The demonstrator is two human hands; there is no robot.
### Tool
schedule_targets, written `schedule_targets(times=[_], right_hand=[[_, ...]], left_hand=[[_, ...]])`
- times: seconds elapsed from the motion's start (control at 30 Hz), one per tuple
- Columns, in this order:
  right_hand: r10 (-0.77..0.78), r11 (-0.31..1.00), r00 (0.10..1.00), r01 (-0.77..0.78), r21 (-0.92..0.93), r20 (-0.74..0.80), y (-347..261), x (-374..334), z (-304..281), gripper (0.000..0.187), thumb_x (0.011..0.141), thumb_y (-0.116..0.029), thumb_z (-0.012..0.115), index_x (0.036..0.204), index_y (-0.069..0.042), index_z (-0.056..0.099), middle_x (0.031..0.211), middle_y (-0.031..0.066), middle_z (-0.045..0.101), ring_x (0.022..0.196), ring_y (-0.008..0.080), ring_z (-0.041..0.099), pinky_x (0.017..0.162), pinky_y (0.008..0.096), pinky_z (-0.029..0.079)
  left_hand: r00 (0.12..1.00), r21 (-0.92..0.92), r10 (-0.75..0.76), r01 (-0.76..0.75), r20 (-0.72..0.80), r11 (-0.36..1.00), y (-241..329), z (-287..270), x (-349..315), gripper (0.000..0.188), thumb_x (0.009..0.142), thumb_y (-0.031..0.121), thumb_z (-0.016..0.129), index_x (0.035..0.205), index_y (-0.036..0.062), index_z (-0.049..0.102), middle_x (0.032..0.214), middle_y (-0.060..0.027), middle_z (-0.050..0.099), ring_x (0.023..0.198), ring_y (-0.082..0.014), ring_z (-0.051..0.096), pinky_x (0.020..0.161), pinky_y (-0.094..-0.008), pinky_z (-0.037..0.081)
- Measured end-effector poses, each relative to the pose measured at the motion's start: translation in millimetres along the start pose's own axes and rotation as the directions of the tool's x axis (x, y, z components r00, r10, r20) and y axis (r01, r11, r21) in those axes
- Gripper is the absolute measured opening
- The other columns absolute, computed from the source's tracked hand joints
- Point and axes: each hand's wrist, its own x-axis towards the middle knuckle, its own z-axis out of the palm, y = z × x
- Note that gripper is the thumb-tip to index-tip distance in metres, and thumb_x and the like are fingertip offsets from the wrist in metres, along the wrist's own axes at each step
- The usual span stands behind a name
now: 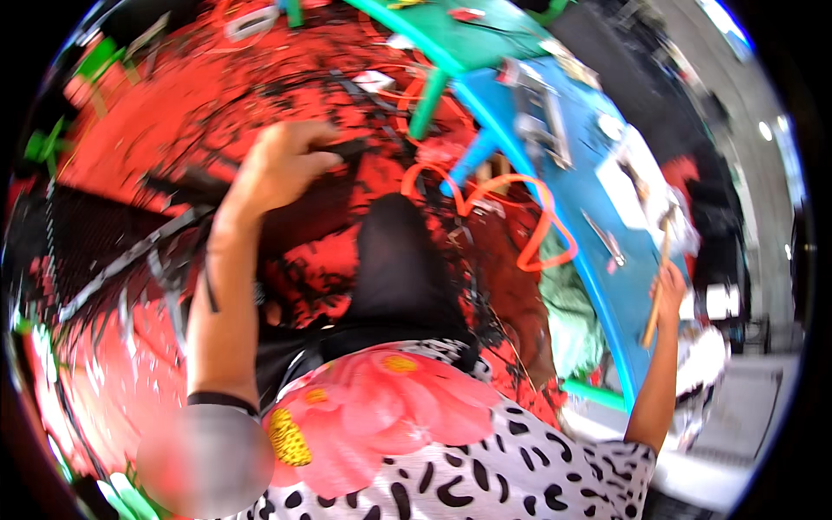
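Note:
On the right, my right hand [667,290] is closed round the light wooden handle of what looks like a hammer [654,308], held over the blue table [598,234]. The tool's upper end is blurred near a white sheet [624,178]. My left hand [290,165] reaches forward over the red floor, its fingers curled against a dark piece [351,149]; motion blur hides its kind. Below that hand lies a dark, flat-looking mass [308,212]. My knee in black cloth [394,234] stands between the two arms.
An orange hose-like loop [542,256] hangs at the blue table's edge. Pliers-like tools [602,238] and a metal piece [546,113] lie on it. A green table [459,52] adjoins it. Black scraps [234,113] litter the red floor [147,130]. A dark mesh crate [95,234] stands left.

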Motion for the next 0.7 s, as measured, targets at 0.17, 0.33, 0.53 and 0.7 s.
schedule_targets(times=[0.17,0.33,0.53,0.7], right_hand=[[-0.195,0.885,0.927,0.025,0.466,0.321,-87,-76,118,0.053,0.087,-0.005,0.057,0.136,-0.001,0.039,0.082,0.0034,0.053,0.065,0.0096,0.054,0.047,0.022,0.046],[-0.36,0.889,0.751,0.095,0.449,0.553,-156,-139,221,0.052,0.089,-0.008,0.056,0.138,-0.002,0.038,0.081,0.005,0.055,0.054,0.0071,0.05,0.045,0.0198,0.042],[-0.536,0.842,0.525,0.283,0.459,0.661,-222,-185,260,0.052,0.093,-0.01,0.055,0.14,-0.001,0.036,0.091,0.0075,0.06,0.061,0.0067,0.053,0.052,0.0197,0.045],[-0.758,0.648,0.443,0.597,0.473,0.479,-211,-203,274,0.048,0.088,0.002,0.056,0.134,0.005,0.043,0.116,0.0201,0.059,0.079,0.0168,0.064,0.067,0.0287,0.054]], left_hand=[[0.999,-0.121,-0.034,0.035,0.011,0.992,1,-1,-5,0.062,0.069,-0.003,0.067,0.128,-0.0023,0.049,0.099,-0.0179,0.069,0.088,-0.0174,0.065,0.078,-0.0295,0.051],[1.0,0.017,-0.01,0.01,-0.027,1.0,4,2,-12,0.069,0.066,0.002,0.068,0.131,-0.0019,0.044,0.098,-0.0208,0.068,0.092,-0.0279,0.066,0.082,-0.0338,0.051],[0.999,0.054,-0.011,0.014,-0.043,0.998,4,3,-17,0.075,0.065,0.004,0.069,0.133,-0.0025,0.039,0.097,-0.0212,0.068,0.093,-0.0343,0.065,0.081,-0.0369,0.05],[0.999,0.017,-0.035,0.036,-0.021,0.999,6,1,-12,0.078,0.065,0.004,0.068,0.136,-0.0034,0.036,0.096,-0.0221,0.067,0.09,-0.0349,0.065,0.078,-0.038,0.051]])
